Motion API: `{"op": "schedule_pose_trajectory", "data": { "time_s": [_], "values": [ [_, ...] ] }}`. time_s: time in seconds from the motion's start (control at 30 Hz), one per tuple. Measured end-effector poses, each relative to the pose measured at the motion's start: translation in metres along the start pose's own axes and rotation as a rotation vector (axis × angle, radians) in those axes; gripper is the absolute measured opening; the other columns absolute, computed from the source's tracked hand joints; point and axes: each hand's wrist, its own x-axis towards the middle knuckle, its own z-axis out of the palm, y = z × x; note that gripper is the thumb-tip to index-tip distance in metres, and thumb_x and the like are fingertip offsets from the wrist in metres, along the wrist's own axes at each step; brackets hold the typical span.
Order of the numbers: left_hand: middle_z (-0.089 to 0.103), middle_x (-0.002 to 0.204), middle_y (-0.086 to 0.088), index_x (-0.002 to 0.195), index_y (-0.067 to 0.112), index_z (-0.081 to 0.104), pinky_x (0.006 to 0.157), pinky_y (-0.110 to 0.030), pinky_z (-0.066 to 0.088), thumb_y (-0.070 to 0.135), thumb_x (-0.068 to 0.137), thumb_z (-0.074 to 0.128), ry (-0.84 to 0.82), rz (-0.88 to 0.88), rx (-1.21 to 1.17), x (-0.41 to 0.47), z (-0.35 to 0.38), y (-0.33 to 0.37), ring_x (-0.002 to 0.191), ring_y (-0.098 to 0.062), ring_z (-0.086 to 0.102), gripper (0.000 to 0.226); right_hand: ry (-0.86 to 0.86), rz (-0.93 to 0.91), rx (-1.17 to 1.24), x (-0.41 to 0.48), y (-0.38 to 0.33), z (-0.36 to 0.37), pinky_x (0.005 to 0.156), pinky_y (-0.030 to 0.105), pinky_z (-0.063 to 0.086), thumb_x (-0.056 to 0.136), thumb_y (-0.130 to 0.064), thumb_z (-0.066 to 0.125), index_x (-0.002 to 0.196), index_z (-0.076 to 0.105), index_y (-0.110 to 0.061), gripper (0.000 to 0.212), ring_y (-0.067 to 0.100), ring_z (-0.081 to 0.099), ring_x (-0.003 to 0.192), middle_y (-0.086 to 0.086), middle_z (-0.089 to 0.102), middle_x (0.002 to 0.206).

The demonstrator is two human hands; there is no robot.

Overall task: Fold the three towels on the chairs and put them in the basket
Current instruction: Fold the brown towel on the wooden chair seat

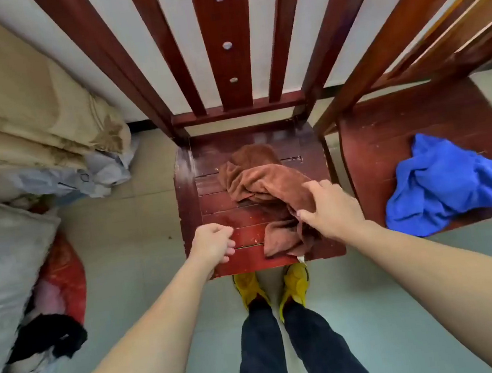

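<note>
A crumpled brown towel [260, 184] lies on the seat of the dark red wooden chair [189, 193] straight in front of me. My right hand [331, 207] rests on the towel's right side, fingers and thumb pinching its cloth. My left hand [213, 243] hovers over the seat's front left corner, fingers curled loosely and holding nothing. A bunched blue towel [445, 183] sits on the seat of a second wooden chair [386, 125] to the right. No third towel and no basket are in sight.
Rolled beige bedding [27, 104] and stuffed bags [8, 255] pile up on the floor at the left, with red and black cloth [64, 280] beside them. The chair backs stand against a white wall. My feet in yellow shoes [269, 288] stand under the seat's front edge.
</note>
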Motion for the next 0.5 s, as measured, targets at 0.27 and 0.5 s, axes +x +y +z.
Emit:
{"op": "schedule_pose_trajectory", "data": {
  "time_s": [0.27, 0.5],
  "values": [
    [0.062, 0.112, -0.019, 0.122, 0.015, 0.051, 0.071, -0.036, 0.054, 0.029, 0.095, 0.054, -0.174, -0.194, -0.683, 0.102, 0.028, 0.028, 0.099, -0.031, 0.064, 0.031, 0.123, 0.006, 0.03, 0.015, -0.001, 0.064, 0.071, 0.038, 0.045, 0.085, -0.018, 0.055, 0.104, 0.055, -0.018, 0.018, 0.033, 0.057, 0.095, 0.005, 0.056, 0.103],
    [0.059, 0.087, -0.008, 0.107, 0.009, 0.056, 0.066, -0.034, 0.055, -0.001, 0.083, 0.043, -0.094, -0.251, -0.974, 0.118, 0.007, 0.035, 0.075, -0.022, 0.059, 0.029, -0.033, -0.023, 0.046, -0.012, -0.008, 0.092, 0.069, 0.039, 0.044, 0.084, -0.011, 0.052, 0.101, 0.054, -0.016, 0.018, 0.03, 0.052, 0.099, 0.004, 0.049, 0.1]
  ]
}}
